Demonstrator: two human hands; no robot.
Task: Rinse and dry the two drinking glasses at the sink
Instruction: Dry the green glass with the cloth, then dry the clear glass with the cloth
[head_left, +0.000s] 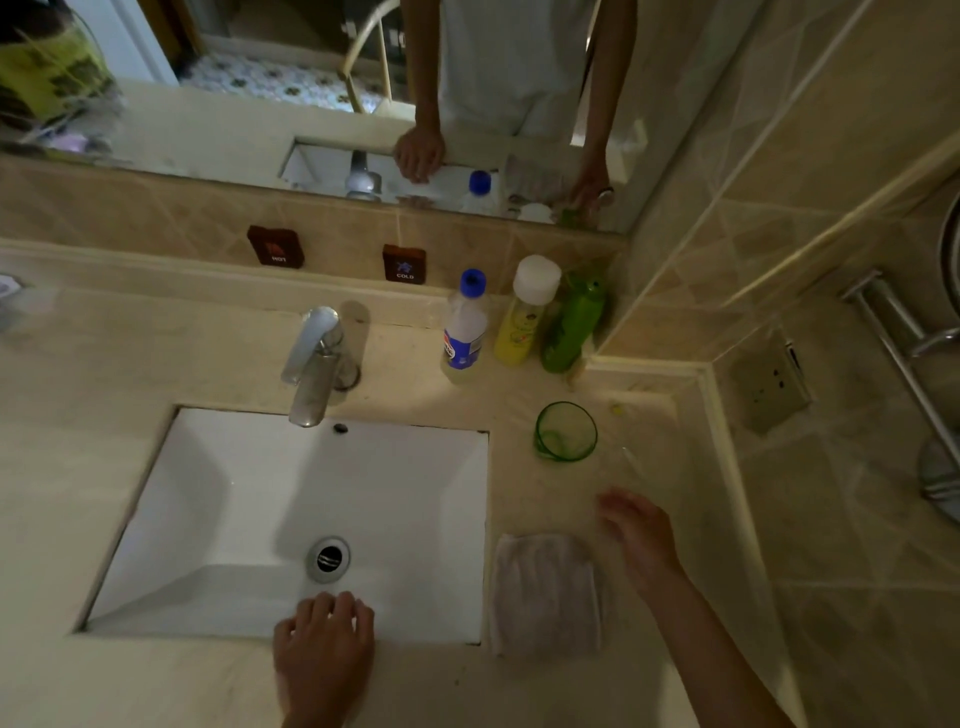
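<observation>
**sinkwatcher:** ok so here's what we're looking at, biggest stuff first. Everything is placed off the white rectangular ceramic sink basin (395, 499), which is sunk into a beige marble-look countertop (104, 467). Behind the basin a wide wall mirror (234, 119) runs along the tiled wall. The basin looks dry to us, and the chrome single-lever faucet (314, 364) at its back edge has no stream coming out.

**tile_guy:** agreed. Right of the basin, near its front corner, we see a folded pale grey cloth towel (545, 592) lying flat on the counter. Behind the basin's right back corner, against the wall, three bottles stand upright: a clear plastic bottle with a blue cap (465, 327), a yellow bottle with a white cap (524, 317) and a green plastic bottle (571, 327).

**sinkwatcher:** glasses? We only make out one clearly: a green-tinted clear drinking glass (566, 431), upright on the counter right of the basin's back corner. There's a faint glint further right that could be a second one, but it's too blurry to call.

**tile_guy:** hands: left hand (324, 649) rests on the basin's front rim, fingers (337, 610) curled loosely over the edge, holding nothing. Right hand (641, 535) hovers right of the basin beside the towel, fingers relaxed and slightly spread, empty, apart from the glass.
</observation>
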